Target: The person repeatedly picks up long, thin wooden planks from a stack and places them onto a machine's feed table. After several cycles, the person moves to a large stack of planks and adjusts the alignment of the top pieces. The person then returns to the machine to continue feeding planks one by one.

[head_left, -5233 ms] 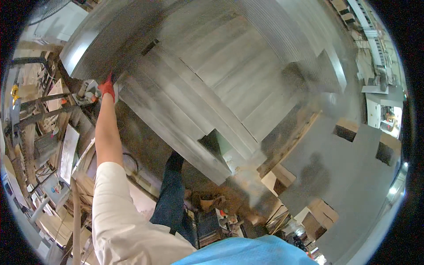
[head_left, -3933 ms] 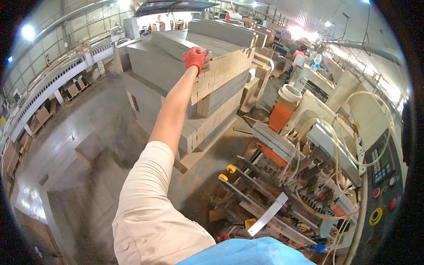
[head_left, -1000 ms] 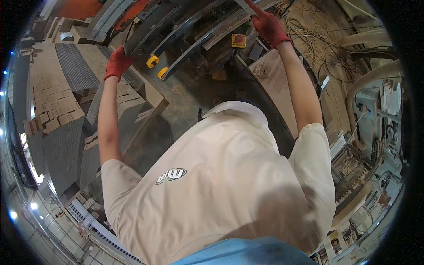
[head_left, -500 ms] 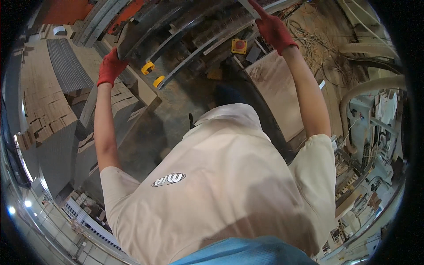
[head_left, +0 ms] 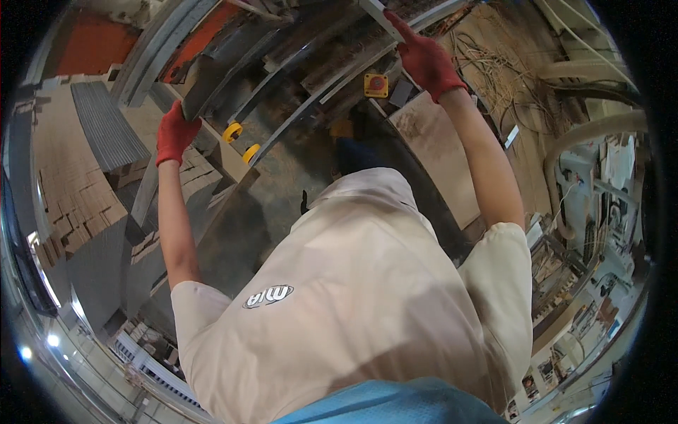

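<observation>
"What's furthest left?"
"One stack of grey-faced panels (head_left: pixel 81 152), too tightly layered to count. Beside it, one red-gloved left hand (head_left: pixel 178 133) grips the near end of one dark panel (head_left: pixel 203 79)."
"And next?"
"Two yellow rollers (head_left: pixel 232 131), at the near ends of two metal rails (head_left: pixel 289 129), then one yellow stop-button box (head_left: pixel 376 85)."
"The other hand?"
"One red-gloved right hand (head_left: pixel 428 65), index finger extended along one pale bar (head_left: pixel 380 17); I can't tell whether the other fingers close around it, or whether bar and panel join. Right of that lie one tan board (head_left: pixel 439 152) and one thick hose (head_left: pixel 600 127)."
"What differs from earlier?"
"When the left hand was at the stack's top, it alone showed; now both do. Since the last frame, hands, rollers and box all sit lower in view; the left grip looks unchanged."
</observation>
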`<state>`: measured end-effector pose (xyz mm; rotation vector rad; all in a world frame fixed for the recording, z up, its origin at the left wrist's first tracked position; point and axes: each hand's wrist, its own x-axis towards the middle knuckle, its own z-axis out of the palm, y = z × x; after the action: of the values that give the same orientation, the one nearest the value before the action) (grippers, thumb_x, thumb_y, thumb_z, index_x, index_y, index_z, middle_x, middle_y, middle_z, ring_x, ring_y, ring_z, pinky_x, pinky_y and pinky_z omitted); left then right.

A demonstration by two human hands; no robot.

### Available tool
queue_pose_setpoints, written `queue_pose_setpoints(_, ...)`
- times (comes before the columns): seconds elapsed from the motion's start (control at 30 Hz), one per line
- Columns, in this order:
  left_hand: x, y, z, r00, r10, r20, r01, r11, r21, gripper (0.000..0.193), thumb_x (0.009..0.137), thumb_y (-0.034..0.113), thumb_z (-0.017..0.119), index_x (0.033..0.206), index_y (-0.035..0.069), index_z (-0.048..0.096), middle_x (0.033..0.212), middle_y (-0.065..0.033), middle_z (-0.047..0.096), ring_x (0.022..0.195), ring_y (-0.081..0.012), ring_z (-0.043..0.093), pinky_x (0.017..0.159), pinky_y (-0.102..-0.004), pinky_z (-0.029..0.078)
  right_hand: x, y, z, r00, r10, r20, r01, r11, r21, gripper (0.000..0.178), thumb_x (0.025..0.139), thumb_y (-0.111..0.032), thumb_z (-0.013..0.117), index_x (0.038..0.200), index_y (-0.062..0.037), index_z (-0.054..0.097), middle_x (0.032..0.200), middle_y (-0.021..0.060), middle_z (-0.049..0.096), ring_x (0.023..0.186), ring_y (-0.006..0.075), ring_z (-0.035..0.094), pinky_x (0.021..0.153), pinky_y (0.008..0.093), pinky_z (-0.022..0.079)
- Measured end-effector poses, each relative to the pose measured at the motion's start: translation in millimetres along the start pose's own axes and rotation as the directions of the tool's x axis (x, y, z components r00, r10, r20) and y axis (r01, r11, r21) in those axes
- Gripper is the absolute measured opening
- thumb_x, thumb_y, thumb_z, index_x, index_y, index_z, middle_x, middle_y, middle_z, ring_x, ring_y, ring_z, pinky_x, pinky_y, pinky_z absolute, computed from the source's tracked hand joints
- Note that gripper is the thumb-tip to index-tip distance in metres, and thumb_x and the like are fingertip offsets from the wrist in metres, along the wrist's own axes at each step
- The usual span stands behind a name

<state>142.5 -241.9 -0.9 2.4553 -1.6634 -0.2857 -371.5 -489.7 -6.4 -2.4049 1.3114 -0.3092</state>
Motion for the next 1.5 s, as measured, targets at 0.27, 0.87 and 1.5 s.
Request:
queue_pose_setpoints(0.27, 1.1, -5.7, 2.4, 0.998, 0.056, -0.006, -0.056, 0.997, -0.05, 0.043, 0.081, 0.024, 0.077, 0.119, 0.008, 0.062, 0.109, -0.0224, 0.073, 0.106, -0.0432, 0.067, 0.084, -0.0474, 0.055, -6.3, -19.4, -25.5, 1.0, -0.001, -0.023, 0.0, 1.0, -0.011, 0.075, 0.095, -0.012, 0.049, 0.164, -0.0312, 0.028, 0.06, 0.0234, 0.053, 0.052, 0.037, 0.055, 0.054, 0.0512, 0.043)
queue_pose_setpoints(0.87, -6.4, -0.5, 6.3, 0.995, 0.051, -0.089, -0.044, 0.996, 0.083, 0.044, 0.084, 0.032, 0.077, 0.119, 0.01, 0.063, 0.111, -0.0191, 0.074, 0.106, -0.0406, 0.069, 0.084, -0.0493, 0.056, -3.3, -12.6, -16.8, 0.999, -0.004, -0.038, 0.003, 1.0, -0.025, 0.078, 0.095, -0.013, 0.05, 0.165, -0.0323, 0.021, 0.07, 0.0276, 0.063, 0.066, 0.0452, 0.065, 0.063, 0.0567, 0.048)
queue_pose_setpoints(1.5, -4.0, 4.9, 7.2, 0.996, 0.002, -0.088, 0.005, 0.997, 0.081, 0.042, 0.081, 0.03, 0.078, 0.115, 0.011, 0.061, 0.109, -0.0185, 0.073, 0.104, -0.0426, 0.068, 0.082, -0.0503, 0.055, 0.5, -2.9, -6.7, 0.999, -0.007, -0.047, 0.009, 0.999, 0.038, 0.073, 0.098, -0.015, 0.049, 0.166, -0.0265, 0.024, 0.067, 0.0256, 0.058, 0.054, 0.0371, 0.053, 0.058, 0.0488, 0.044)
